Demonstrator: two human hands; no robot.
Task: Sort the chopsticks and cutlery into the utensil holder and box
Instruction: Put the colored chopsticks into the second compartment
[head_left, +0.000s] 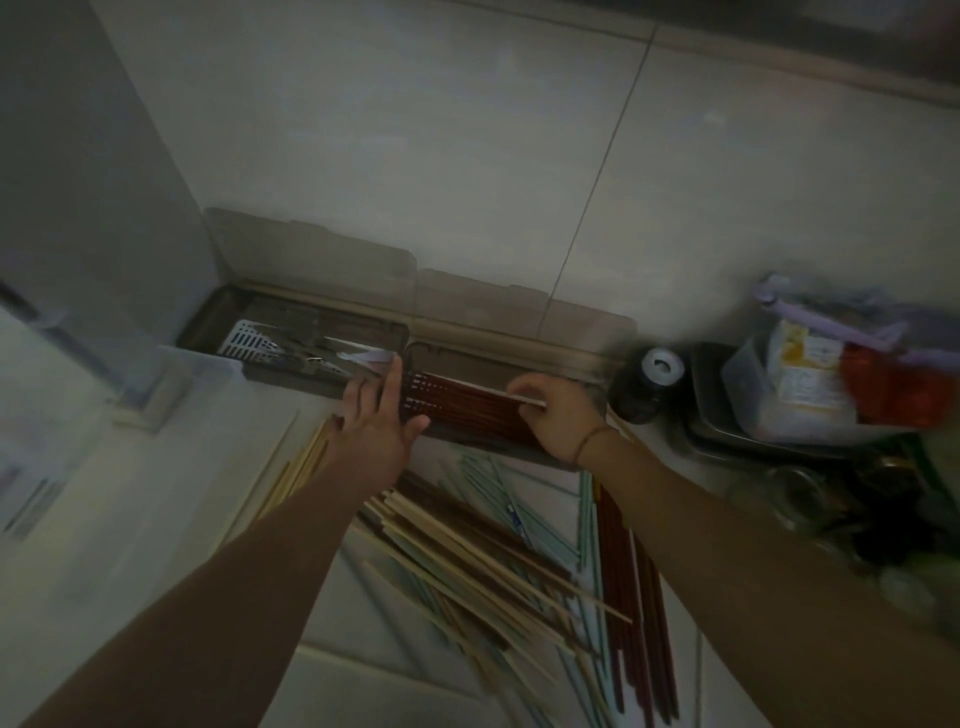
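Dim kitchen corner: pale tiled wall (467, 130) at the back, light countertop (130, 519) below, picture blurred throughout.

Box, right (519, 447): long, dark, lid (483, 299) raised against the wall, standing at the counter's back edge. Contents: a row of dark red chopsticks (462, 402) lying lengthwise, ends level.

Box, left (208, 332): same make, set end to end with the first, toward the back left corner. Contents: metal cutlery (311, 353) and a white slotted insert (249, 340); single pieces cannot be told apart.

Left hand (376, 415): flat, fingers straight and close together, laid across the left ends of the red chopsticks where the two boxes meet.

Right hand (553, 415): fingers curled around the right ends of the same chopsticks, gripping one pale stick (530, 401) on top; a thin band circles the wrist.

Loose chopsticks (493, 571): a crossed heap of pale wood, pale green and dark red sticks on the counter in front of the boxes, between the two forearms, running toward the front edge. A smaller bundle of pale sticks (301, 467) lies just left of the left wrist.

Right edge of the counter: dark can (647, 384) beside the box end, metal tray (727, 436) carrying plastic bags (841, 364) and packets; contents unclear.

Left edge: clear plastic container (171, 384), contents unclear.
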